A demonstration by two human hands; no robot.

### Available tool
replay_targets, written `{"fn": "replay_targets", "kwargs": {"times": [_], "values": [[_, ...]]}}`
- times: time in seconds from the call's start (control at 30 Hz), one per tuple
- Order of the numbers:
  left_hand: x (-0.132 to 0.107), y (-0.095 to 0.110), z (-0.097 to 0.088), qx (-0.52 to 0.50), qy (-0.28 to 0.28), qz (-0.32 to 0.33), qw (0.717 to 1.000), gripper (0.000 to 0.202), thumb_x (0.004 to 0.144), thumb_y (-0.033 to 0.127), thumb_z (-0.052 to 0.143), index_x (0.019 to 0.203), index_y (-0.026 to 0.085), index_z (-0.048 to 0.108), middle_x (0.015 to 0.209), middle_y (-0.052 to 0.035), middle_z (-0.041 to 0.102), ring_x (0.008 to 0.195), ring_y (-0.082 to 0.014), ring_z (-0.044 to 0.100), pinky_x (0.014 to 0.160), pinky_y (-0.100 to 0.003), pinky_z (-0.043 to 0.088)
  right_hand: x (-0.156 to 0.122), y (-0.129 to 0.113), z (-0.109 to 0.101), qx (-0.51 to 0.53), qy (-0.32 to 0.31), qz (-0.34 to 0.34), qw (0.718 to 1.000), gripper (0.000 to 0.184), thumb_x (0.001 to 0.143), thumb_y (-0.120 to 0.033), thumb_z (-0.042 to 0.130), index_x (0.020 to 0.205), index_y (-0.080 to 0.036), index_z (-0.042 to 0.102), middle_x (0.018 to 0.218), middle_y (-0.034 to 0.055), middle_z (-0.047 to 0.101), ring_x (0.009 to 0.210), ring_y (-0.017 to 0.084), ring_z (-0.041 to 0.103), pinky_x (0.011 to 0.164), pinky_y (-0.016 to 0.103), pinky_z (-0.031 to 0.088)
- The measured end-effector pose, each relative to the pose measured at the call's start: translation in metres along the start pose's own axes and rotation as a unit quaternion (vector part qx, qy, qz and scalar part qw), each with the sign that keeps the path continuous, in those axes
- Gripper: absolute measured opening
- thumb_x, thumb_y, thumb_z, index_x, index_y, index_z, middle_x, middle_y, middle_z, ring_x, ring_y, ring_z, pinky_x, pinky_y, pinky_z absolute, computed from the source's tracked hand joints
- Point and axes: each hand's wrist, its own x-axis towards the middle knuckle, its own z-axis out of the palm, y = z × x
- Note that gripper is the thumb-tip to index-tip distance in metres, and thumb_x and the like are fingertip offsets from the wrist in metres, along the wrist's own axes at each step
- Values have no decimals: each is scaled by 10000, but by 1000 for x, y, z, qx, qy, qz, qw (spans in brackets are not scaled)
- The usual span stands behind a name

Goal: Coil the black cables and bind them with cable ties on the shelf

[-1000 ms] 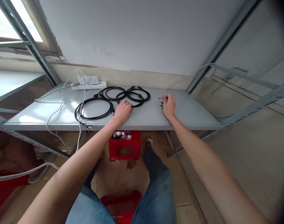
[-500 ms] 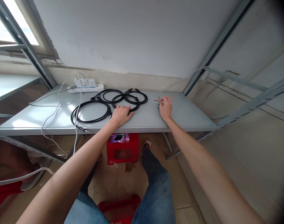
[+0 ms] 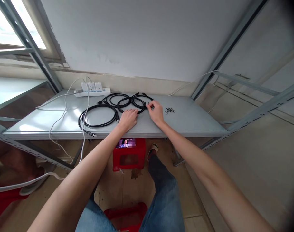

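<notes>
Several coiled black cables lie on the grey shelf (image 3: 195, 120), the larger coil (image 3: 79, 121) on the left and smaller loops to its right. At the front edge of the smaller black cable coil (image 3: 119, 109), my left hand (image 3: 129, 119) is closed with its fingertips on the cable. My right hand (image 3: 156, 112) is at that coil's right side, thumb and forefinger pinched together on a thin black twist tie, mostly hidden by the fingers. A small pile of short black twist ties (image 3: 170, 110) lies to the right of my right hand.
A white power strip (image 3: 92, 93) with plugged-in chargers stands along the wall, and white cords (image 3: 65, 106) hang over the shelf's front edge. Metal posts (image 3: 211, 75) frame the shelf. Below is a red stool (image 3: 128, 161) with a lit phone (image 3: 126, 143) on it.
My right hand has moved left from the pile of twist ties to the right side of the cable coil, uncovering the pile. My left hand has stayed at the coil.
</notes>
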Motion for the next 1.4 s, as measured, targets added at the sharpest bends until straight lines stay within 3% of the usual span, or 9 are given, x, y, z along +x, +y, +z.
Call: {"fn": "replay_targets", "kwargs": {"times": [0.1,0.2,0.33,0.73,0.9,1.17,1.4], "values": [[1,-2,2,-13,-10,-13,1000,255,1092,229,446,1195,191,676,1213,-167,789,1180,-328,733,1006,-428,487,-3,-13,14,19,10,39,999,477,1099,-649,478,817,-268,532,856,75,673,845,261,630,859,405,534],[2,-3,4,-20,-20,-27,999,291,1129,369,442,1222,204,663,1207,-160,803,1149,-328,748,1014,-430,484,-9,-17,15,12,4,25,1000,520,1096,-711,449,834,-271,544,860,71,682,842,257,633,856,390,527],[1,-2,3,-12,-25,-26,999,321,1145,343,392,1226,186,660,1216,-179,801,1146,-334,750,1014,-432,475,-12,-18,12,7,-24,27,999,536,1106,-729,414,883,-273,588,859,66,700,833,257,635,813,374,510],[0,3,0,8,-33,-34,999,340,1149,321,370,1262,154,645,1185,-197,807,1130,-348,758,998,-430,473,-14,-18,16,-19,-24,31,999,377,1139,-538,482,907,-263,597,897,66,706,895,265,641,828,372,486],[0,4,1,0,-34,-40,999,355,1151,330,363,1259,149,649,1183,-206,800,1153,-345,753,1014,-427,467,-14,-12,21,-38,-45,20,998,323,1129,-497,510,926,-263,602,874,62,690,877,259,634,804,362,489],[-1,3,-4,-15,-40,-39,998,364,1157,310,347,1262,122,641,1198,-229,796,1163,-368,753,996,-430,467,-16,-16,22,-73,-90,-5,993,185,1118,-320,503,1039,-235,648,1017,111,717,923,272,638,809,367,499],[1,-1,-4,-29,-43,-46,998,356,1160,300,341,1241,128,642,1199,-236,799,1152,-365,755,977,-426,471,-18,-24,19,-60,-111,-29,992,239,1143,-338,448,1081,-253,663,1011,97,711,925,270,632,809,355,496]]}}
